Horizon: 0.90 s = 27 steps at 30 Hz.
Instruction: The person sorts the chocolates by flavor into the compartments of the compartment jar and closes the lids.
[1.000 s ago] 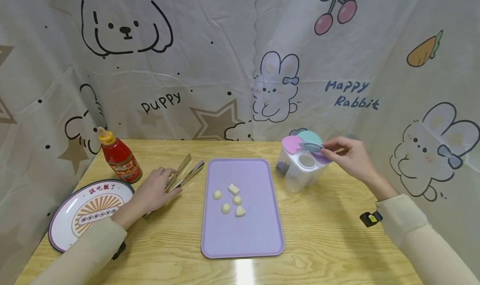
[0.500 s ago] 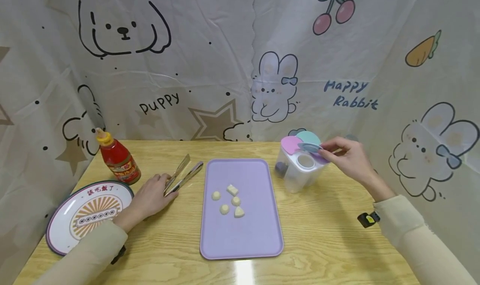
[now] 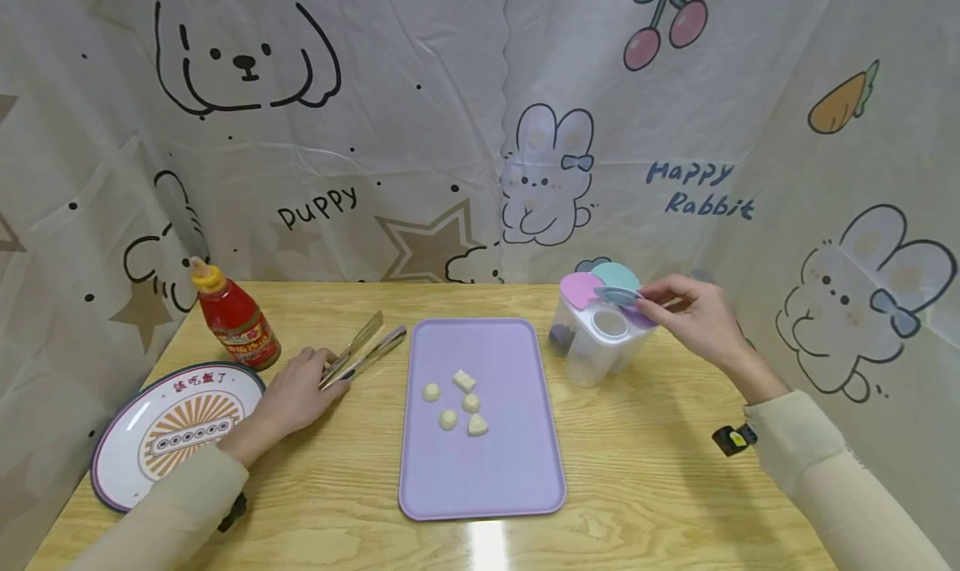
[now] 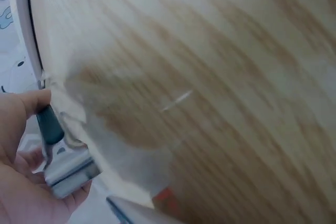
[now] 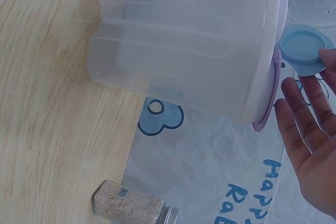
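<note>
My left hand (image 3: 296, 394) is at the left side of the table, holding a pair of metal tongs (image 3: 383, 347) whose two arms spread apart toward the back. In the left wrist view the tongs (image 4: 73, 172) show dark grip parts by the thumb. At the right, my right hand (image 3: 693, 325) pinches a raised blue lid (image 3: 617, 297) on a clear container (image 3: 588, 363). Under that lid a round opening (image 3: 609, 323) shows in the white top. Pink (image 3: 580, 289), green (image 3: 617, 274) and purple lids (image 5: 269, 93) cover other parts of it.
A purple tray (image 3: 510, 475) in the middle bears several small cream-coloured pieces (image 3: 471, 403). On the left stand a red sauce bottle (image 3: 240, 325) and a white oval plate (image 3: 123, 471). A small jar (image 5: 128, 203) with pale grains lies in the right wrist view's lower part.
My left hand has slid slightly left and toward me along the tongs, which hardly moved. The right hand and the raised blue lid have stayed nearly still.
</note>
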{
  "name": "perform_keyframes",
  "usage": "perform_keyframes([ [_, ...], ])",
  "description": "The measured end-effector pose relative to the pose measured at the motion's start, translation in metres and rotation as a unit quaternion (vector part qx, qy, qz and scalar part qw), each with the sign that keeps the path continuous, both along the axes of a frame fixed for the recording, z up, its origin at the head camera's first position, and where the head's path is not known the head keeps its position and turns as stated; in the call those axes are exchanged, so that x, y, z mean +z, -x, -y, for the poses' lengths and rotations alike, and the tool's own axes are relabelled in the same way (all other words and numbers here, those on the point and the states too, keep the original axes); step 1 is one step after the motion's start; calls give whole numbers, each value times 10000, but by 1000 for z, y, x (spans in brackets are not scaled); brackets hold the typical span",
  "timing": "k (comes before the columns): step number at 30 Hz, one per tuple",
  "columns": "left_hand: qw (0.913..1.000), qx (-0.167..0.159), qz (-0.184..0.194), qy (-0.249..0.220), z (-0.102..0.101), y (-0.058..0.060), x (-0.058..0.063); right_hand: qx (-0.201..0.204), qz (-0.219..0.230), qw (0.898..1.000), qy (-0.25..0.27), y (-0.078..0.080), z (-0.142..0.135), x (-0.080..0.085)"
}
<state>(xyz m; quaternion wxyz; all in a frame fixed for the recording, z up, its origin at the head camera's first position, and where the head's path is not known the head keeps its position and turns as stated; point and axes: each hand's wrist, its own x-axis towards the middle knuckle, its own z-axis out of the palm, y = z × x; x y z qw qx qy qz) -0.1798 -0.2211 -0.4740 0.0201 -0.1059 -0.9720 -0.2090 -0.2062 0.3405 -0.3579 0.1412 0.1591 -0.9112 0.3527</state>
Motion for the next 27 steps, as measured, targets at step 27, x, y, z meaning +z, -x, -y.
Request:
perform_keyframes([
  [27,9974,-575,-426,109,4,-42,60,24,-21,10000,93,0,3,1],
])
